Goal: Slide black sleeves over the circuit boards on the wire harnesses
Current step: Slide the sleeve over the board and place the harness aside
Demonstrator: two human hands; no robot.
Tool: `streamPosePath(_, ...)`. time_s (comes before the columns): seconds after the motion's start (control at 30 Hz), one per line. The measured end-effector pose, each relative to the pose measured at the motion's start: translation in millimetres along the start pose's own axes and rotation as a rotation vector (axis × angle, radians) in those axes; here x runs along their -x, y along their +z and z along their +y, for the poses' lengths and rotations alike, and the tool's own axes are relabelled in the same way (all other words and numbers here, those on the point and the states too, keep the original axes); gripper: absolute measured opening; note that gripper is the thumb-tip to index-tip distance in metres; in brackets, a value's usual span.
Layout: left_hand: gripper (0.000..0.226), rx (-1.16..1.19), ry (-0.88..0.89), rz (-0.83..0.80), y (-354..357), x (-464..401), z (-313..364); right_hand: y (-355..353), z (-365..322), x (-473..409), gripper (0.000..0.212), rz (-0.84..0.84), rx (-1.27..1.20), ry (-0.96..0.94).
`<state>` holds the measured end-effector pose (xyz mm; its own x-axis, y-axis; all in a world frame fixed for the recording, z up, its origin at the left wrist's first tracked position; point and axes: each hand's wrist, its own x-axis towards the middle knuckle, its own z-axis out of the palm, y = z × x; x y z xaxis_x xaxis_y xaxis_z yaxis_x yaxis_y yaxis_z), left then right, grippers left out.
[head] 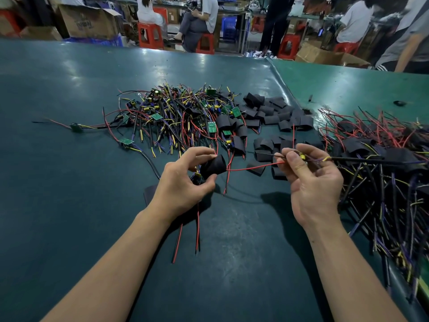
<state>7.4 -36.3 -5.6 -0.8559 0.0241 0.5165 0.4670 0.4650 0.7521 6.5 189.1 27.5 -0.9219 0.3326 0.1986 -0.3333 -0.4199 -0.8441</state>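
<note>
Far left on the green table (pixel 58 159), a lone circuit board (pixel 76 127) lies on its wires, apart from the rest. Right of it, toward the far middle, spreads a tangled pile of unsleeved harnesses (pixel 171 112) with small green boards and red, yellow, purple and black leads. Nearer, the left hand (pixel 185 182) holds a black sleeve (pixel 213 167) between curled fingers and thumb, its open end facing right; red and black wires hang from under this hand toward the near edge. A thin red wire (pixel 250 167) runs from the sleeve's mouth across to the right hand (pixel 311 180), which pinches a harness with a small board (pixel 301 156) between thumb and fingertips, its black cable trailing right. Behind and between the hands lies a scatter of loose black sleeves (pixel 274 112). At the far right sits a heap of sleeved harnesses (pixel 380 154) running toward the near edge.
</note>
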Motion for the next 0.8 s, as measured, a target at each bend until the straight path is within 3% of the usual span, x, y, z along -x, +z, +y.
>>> streamPosePath(0.13,0.052,-0.004,-0.029,0.027,0.2,-1.0,-0.1,-1.4,-0.8,2.4,0.022,-0.088,0.033,0.012)
streamPosePath(0.53,0.051,0.035,-0.012,0.078,-0.3,-1.0,-1.0,-4.0,0.1,2.8,0.02,-0.135,0.078,0.051)
streamPosePath(0.8,0.052,-0.087,0.125,-0.047,1.7,2.3,4.5,-3.5,1.6,1.1,0.018,-0.106,0.155,0.046)
